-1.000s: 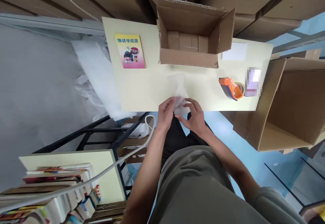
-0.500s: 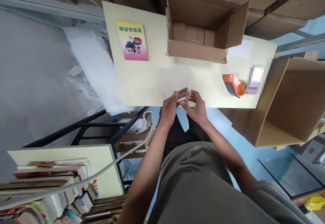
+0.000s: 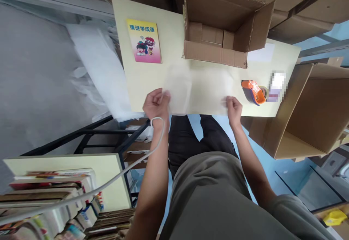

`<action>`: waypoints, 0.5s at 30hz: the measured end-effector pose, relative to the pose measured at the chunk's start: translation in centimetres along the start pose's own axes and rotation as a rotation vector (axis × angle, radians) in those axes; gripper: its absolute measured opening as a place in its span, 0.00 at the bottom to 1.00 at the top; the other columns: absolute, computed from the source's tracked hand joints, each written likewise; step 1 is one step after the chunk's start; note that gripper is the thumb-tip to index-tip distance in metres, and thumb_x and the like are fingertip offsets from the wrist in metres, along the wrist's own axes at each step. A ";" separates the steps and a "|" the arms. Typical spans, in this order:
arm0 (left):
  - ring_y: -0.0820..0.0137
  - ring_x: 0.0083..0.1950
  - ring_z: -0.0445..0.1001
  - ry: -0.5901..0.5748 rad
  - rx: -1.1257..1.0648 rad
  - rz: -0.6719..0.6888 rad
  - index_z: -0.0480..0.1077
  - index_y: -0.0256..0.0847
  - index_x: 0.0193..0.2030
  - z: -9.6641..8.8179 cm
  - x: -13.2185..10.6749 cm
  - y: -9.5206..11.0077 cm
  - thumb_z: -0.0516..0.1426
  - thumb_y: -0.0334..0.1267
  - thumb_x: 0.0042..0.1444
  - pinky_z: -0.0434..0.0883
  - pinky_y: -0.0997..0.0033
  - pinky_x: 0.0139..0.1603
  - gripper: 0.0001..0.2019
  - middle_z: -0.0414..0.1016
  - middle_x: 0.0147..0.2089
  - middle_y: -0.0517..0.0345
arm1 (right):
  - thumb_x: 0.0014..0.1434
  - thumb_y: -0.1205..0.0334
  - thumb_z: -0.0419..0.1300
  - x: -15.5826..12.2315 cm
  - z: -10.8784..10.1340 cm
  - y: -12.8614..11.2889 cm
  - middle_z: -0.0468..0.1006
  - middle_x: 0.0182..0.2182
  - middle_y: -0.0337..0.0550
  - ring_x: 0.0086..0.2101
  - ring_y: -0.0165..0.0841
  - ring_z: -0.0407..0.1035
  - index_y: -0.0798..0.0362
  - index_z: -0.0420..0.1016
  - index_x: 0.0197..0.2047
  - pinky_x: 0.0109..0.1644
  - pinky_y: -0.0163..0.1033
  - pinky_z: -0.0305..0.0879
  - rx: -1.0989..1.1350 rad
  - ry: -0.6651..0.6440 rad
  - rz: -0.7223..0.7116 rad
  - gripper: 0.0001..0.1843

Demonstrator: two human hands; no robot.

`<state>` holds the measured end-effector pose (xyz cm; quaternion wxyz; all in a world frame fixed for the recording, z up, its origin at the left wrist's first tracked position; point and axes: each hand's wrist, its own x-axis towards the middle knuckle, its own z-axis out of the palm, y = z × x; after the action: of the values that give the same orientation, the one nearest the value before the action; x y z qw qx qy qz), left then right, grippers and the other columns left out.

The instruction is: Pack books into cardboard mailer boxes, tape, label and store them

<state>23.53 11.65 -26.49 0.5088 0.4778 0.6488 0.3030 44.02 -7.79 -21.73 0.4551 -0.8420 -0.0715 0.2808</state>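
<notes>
Between my hands a thin, translucent white sheet is spread over the front of the cream tabletop. It looks like plastic film or a flat bag; motion blurs it, and I cannot tell whether it is one piece or two. My left hand is closed in a pinch on its left edge. At the other end, the fingers of my right hand are closed on the right edge, which is faint. Beyond my left hand lies a yellow and pink book, cover up.
An open cardboard box stands at the table's back. An orange tape dispenser lies to the right, beside a blurred-out item. A larger open carton is off the right end. A white cable crosses my left wrist.
My hands were together at the table's front edge, fingers on the translucent film. They have moved wide apart, left and right, and the sheet now spreads between them.
</notes>
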 end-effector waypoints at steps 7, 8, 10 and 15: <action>0.68 0.42 0.81 0.130 0.270 -0.018 0.75 0.40 0.50 -1.3 4.2 -1.6 0.68 0.32 0.61 0.82 0.66 0.50 0.12 0.81 0.42 0.56 | 0.75 0.31 0.54 2.3 -2.9 3.3 0.63 0.24 0.32 0.29 0.32 0.58 0.48 0.70 0.32 0.36 0.40 0.58 -0.359 0.106 -0.033 0.31; 0.69 0.40 0.79 0.125 0.292 -0.023 0.75 0.40 0.51 -1.4 4.2 -1.6 0.67 0.31 0.61 0.81 0.66 0.50 0.12 0.81 0.42 0.57 | 0.75 0.33 0.54 2.3 -2.8 3.6 0.62 0.24 0.32 0.29 0.33 0.58 0.48 0.71 0.32 0.36 0.40 0.58 -0.382 0.109 -0.021 0.29; 0.70 0.38 0.77 0.088 0.353 -0.023 0.76 0.41 0.52 -1.6 4.1 -1.8 0.66 0.31 0.62 0.80 0.66 0.51 0.13 0.81 0.42 0.58 | 0.75 0.37 0.54 2.1 -2.5 4.1 0.64 0.24 0.33 0.29 0.33 0.60 0.49 0.73 0.34 0.38 0.41 0.60 -0.411 0.121 0.000 0.27; 0.68 0.43 0.78 0.059 0.413 0.049 0.75 0.43 0.59 -2.2 4.5 -1.7 0.71 0.35 0.59 0.81 0.62 0.54 0.22 0.81 0.54 0.53 | 0.74 0.41 0.57 0.7 -2.2 4.3 0.79 0.44 0.51 0.40 0.41 0.72 0.53 0.78 0.53 0.53 0.50 0.74 -0.479 0.314 -0.125 0.23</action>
<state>20.81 15.45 -29.01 0.3734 0.5786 0.6998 0.1899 45.22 -11.60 -24.58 0.2651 -0.9526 -0.1160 0.0935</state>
